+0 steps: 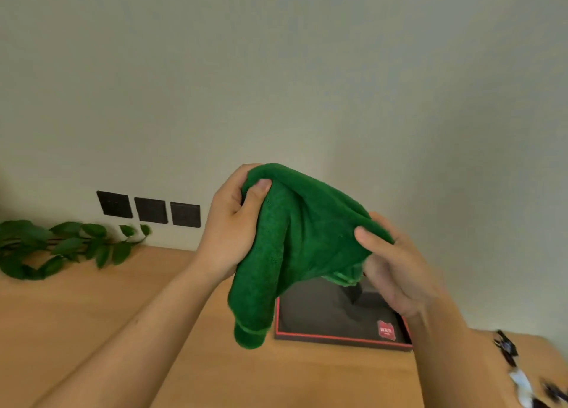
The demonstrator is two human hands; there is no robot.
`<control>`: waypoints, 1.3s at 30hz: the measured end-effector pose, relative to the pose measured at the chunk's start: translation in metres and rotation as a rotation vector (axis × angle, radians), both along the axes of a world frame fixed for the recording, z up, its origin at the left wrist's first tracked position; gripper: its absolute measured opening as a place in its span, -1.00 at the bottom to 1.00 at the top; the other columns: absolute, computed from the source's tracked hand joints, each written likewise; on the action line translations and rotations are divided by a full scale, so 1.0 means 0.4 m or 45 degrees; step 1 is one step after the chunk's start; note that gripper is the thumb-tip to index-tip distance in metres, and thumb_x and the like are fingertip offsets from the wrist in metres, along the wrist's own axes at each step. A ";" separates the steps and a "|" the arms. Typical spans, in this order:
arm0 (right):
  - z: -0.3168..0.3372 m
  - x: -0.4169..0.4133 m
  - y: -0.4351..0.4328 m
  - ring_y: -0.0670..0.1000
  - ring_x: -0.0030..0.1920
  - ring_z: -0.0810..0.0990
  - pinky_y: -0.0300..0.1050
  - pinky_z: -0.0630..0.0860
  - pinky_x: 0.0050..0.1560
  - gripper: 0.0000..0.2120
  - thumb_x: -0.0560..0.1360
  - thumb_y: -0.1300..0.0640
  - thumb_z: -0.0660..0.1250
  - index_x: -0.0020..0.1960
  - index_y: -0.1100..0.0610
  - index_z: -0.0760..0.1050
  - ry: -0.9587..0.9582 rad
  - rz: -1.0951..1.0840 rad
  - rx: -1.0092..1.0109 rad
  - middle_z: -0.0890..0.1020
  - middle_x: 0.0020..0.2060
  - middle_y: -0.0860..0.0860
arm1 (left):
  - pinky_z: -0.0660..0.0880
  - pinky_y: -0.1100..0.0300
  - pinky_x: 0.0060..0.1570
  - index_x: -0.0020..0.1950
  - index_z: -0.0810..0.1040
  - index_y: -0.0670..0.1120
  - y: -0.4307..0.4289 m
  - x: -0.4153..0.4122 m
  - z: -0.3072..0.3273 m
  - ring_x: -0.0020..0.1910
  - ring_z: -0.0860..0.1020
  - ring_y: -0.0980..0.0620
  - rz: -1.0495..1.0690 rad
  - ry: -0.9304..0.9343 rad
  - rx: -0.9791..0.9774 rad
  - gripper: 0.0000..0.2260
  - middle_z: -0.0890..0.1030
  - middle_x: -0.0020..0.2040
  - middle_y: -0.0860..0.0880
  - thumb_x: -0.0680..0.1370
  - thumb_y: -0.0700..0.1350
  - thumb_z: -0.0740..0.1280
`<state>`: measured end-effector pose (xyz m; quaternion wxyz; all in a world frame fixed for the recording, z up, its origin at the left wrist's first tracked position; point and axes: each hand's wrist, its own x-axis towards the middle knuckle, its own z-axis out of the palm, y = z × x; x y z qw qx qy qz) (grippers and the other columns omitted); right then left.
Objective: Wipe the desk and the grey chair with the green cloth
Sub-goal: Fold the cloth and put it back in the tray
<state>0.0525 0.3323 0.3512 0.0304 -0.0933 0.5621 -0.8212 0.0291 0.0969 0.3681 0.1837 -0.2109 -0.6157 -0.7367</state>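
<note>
Green cloth held up in the air above the tabletop, well clear of the wood. Left hand pinching the top edge, thumb and fingers clamped on a fold; right hand gripping the lower right side. Looks like bunching or folding before any wiping. Next: gathering into a pad, lowering flat onto the wood beside the black box. Cloth draped, long axis slanting from upper left down, loose tail hanging toward the tabletop. No chair in view.
</note>
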 end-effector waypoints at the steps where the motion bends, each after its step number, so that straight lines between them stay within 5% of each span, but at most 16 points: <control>1: -0.021 -0.011 0.011 0.31 0.36 0.51 0.13 0.58 0.23 -0.60 0.50 0.21 0.41 0.31 0.31 0.52 -0.033 -0.009 -0.061 0.60 0.30 0.27 | 0.54 0.29 -0.14 -0.03 0.64 0.17 0.032 -0.012 -0.004 -0.11 0.63 0.16 -0.031 -0.042 0.050 -0.76 0.67 -0.12 0.14 0.64 -0.09 0.22; 5: -0.072 -0.061 0.014 0.18 0.35 0.57 0.21 0.54 0.27 -0.61 0.62 0.02 0.30 0.41 0.12 0.51 -0.189 -0.113 -0.224 0.59 0.35 0.15 | 0.58 0.26 -0.11 0.02 0.66 0.08 0.102 -0.074 -0.026 -0.04 0.67 0.08 -0.170 -0.243 0.137 -0.78 0.71 -0.05 0.05 0.54 0.13 0.28; 8: -0.083 -0.096 0.009 0.16 0.24 0.65 0.22 0.60 0.17 -0.59 0.58 -0.05 0.31 0.37 0.08 0.53 -0.274 -0.351 -0.327 0.66 0.26 0.13 | 0.59 0.23 -0.09 0.06 0.64 0.07 0.111 -0.133 -0.060 0.01 0.68 0.06 -0.308 -0.357 0.083 -0.78 0.72 -0.01 0.02 0.58 0.12 0.27; 14: -0.119 -0.157 0.019 0.10 0.02 0.75 0.06 0.69 -0.19 -0.78 0.64 -0.02 0.27 0.15 0.07 0.60 -0.192 -0.788 -0.158 0.76 0.03 0.07 | 0.40 0.49 -0.26 -0.03 0.47 0.29 0.130 -0.244 -0.211 -0.21 0.56 0.33 0.112 -0.042 -0.373 -0.81 0.60 -0.18 0.32 0.59 -0.01 0.14; 18: -0.191 -0.197 0.056 0.11 0.01 0.74 0.00 0.68 -0.19 -0.76 0.63 0.02 0.31 0.17 0.16 0.58 -0.261 -0.924 0.018 0.75 0.01 0.11 | 0.43 0.45 -0.29 -0.05 0.48 0.21 0.174 -0.295 -0.339 -0.22 0.58 0.29 0.038 -0.278 -0.424 -0.83 0.61 -0.20 0.32 0.65 -0.02 0.15; 21: -0.264 -0.218 0.095 0.06 -0.06 0.74 -0.11 0.65 -0.27 -0.83 0.61 0.02 0.36 0.07 0.11 0.61 -0.376 -1.029 0.174 0.75 -0.12 0.01 | 0.55 0.16 -0.05 0.00 0.59 0.17 0.193 -0.309 -0.412 -0.10 0.64 0.19 -0.135 -0.635 -0.354 -0.79 0.68 -0.08 0.18 0.65 0.06 0.16; 25: -0.350 -0.259 0.152 0.05 -0.10 0.75 -0.04 0.67 -0.26 -0.87 0.59 0.03 0.39 0.02 0.08 0.64 -0.533 -1.005 0.200 0.77 -0.13 0.02 | 0.57 0.05 0.12 0.17 0.62 0.18 0.196 -0.321 -0.483 0.12 0.66 0.09 -0.435 -1.004 -0.167 -0.76 0.70 0.13 0.08 0.62 0.16 0.21; 28: -0.402 -0.315 0.183 0.04 -0.15 0.75 -0.01 0.67 -0.25 -0.90 0.59 0.11 0.35 0.02 0.08 0.65 -0.664 -0.911 0.175 0.76 -0.14 0.04 | 0.61 0.22 -0.05 0.18 0.64 0.14 0.218 -0.340 -0.521 0.12 0.66 0.08 -0.449 -1.114 -0.030 -0.75 0.70 0.15 0.05 0.62 0.11 0.23; 32: -0.464 -0.374 0.221 0.05 -0.24 0.68 -0.05 0.59 -0.33 -0.88 0.53 0.25 0.28 -0.07 0.09 0.57 -0.715 -0.816 0.250 0.67 -0.21 0.08 | 0.64 0.06 -0.09 0.19 0.65 -0.03 0.266 -0.382 -0.605 0.10 0.68 -0.07 -0.426 -1.393 0.183 -0.72 0.71 0.14 -0.09 0.63 0.04 0.24; 37: -0.547 -0.375 0.302 0.10 -0.21 0.74 0.00 0.63 -0.34 -0.84 0.39 0.21 0.33 -0.08 0.09 0.64 -0.691 -0.584 0.220 0.75 -0.18 0.11 | 0.56 -0.17 0.14 0.28 0.60 0.00 0.269 -0.400 -0.720 0.26 0.59 -0.21 -0.759 -1.529 0.331 -0.66 0.64 0.26 -0.15 0.56 0.09 0.37; 39: -0.594 -0.408 0.316 0.12 -0.17 0.75 0.00 0.64 -0.29 -0.83 0.40 0.20 0.35 -0.04 0.06 0.64 -0.713 -0.528 0.280 0.75 -0.14 0.12 | 0.57 -0.11 0.14 0.25 0.62 0.03 0.281 -0.424 -0.759 0.23 0.61 -0.17 -0.664 -1.517 0.229 -0.71 0.66 0.22 -0.13 0.57 0.09 0.34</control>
